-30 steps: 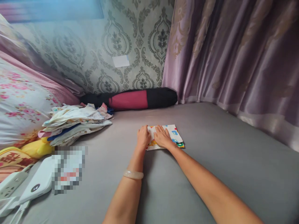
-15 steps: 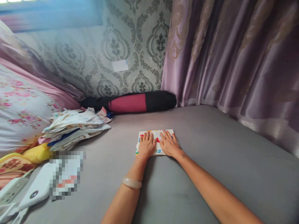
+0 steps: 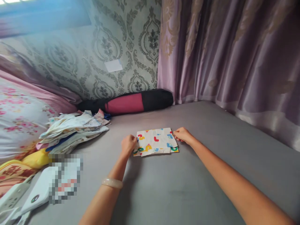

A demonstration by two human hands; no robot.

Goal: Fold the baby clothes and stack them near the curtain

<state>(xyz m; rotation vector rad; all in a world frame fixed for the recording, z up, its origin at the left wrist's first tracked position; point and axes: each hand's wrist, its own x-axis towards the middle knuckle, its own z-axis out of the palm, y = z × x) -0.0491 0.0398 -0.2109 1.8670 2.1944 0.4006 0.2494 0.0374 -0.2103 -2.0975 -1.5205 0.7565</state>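
Nearest on the left lie a white power strip (image 3: 10,195) and a white device (image 3: 38,193) beside a blurred patch, on the grey bed sheet (image 3: 187,187). A pale bangle (image 3: 112,183) circles the left wrist. The left hand (image 3: 128,145) pinches the left edge of the folded cloth (image 3: 156,141), white with coloured letter shapes, and the right hand (image 3: 182,135) grips its right edge; the cloth lies flat mid-bed between them, nothing on top of it. Left of the arms a yellow soft toy (image 3: 35,157) sits against a floral quilt (image 3: 18,122), with a loose pile of clothes (image 3: 72,128) just beyond, well apart from the cloth. Farther back a black and red roll (image 3: 131,102) lies along the patterned wallpaper (image 3: 122,40), which carries a white plate (image 3: 113,65). Purple curtains (image 3: 234,53) hang along the right side down to the bed.
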